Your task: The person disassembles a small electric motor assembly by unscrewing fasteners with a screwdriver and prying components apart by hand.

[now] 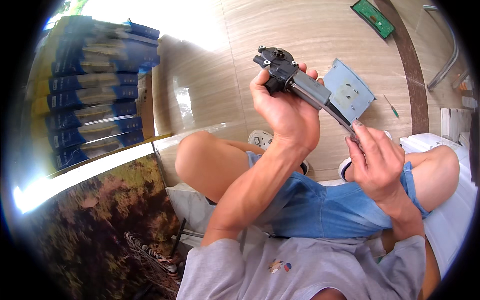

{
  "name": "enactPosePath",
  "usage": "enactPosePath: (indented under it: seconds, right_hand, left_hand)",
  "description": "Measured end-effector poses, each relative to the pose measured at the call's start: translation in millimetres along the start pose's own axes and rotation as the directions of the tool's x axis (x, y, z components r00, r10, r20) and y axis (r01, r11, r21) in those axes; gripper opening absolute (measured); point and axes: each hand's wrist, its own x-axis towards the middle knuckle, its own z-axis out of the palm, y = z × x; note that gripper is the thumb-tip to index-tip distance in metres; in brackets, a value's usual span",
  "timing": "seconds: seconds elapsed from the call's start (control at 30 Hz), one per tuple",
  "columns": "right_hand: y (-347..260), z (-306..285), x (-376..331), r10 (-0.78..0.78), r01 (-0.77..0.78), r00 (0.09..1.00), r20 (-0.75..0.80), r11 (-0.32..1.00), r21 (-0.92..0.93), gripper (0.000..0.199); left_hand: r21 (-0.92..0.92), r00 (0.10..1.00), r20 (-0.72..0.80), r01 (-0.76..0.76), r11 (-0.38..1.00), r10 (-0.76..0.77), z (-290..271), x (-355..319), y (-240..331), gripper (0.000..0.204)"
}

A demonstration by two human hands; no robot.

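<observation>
A small electric gear motor, with a black gear housing and a grey metal can, is held up above the floor in front of me. My left hand is closed round it from below, its thumb against the black housing. A thin dark strip or blade reaches from the can's near end toward my right hand. The fingers of that hand are pinched on the strip's lower end; whether it is a tool or part of the motor I cannot tell. Just beyond lies a blue-grey metal plate with a few holes.
A small screwdriver with a green handle lies on the tiled floor right of the plate. Farther off is a green circuit board in a dark frame. Blue boxes are stacked at the left. A metal tube leg stands far right.
</observation>
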Motion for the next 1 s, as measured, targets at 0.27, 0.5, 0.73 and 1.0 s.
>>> enactPosePath:
  seconds: [0.27, 0.5, 0.73, 1.0]
  right_hand:
    - [8, -29, 23, 0.244, -0.844, 0.227, 0.943, -0.434, 0.316, 0.036]
    - [1, -2, -4, 0.23, -0.26, 0.955, 0.186, 0.953, 0.155, 0.024]
    - [1, -23, 20, 0.429, -0.744, 0.302, 0.851, -0.452, 0.492, 0.032]
    - [1, -8, 5, 0.164, -0.184, 0.975, 0.151, 0.974, 0.131, 0.027]
  left_hand:
    - [0.021, 0.999, 0.027, 0.017, 1.0, -0.018, -7, 0, 0, 0.049]
    - [0.011, 0.999, 0.033, -0.016, 1.0, 0.016, -3, -2, -2, 0.049]
    - [-0.002, 0.999, 0.048, 0.003, 1.0, -0.003, -4, -2, 4, 0.049]
    - [0.003, 1.0, -0.006, 0.02, 1.0, -0.02, -5, -1, 2, 0.049]
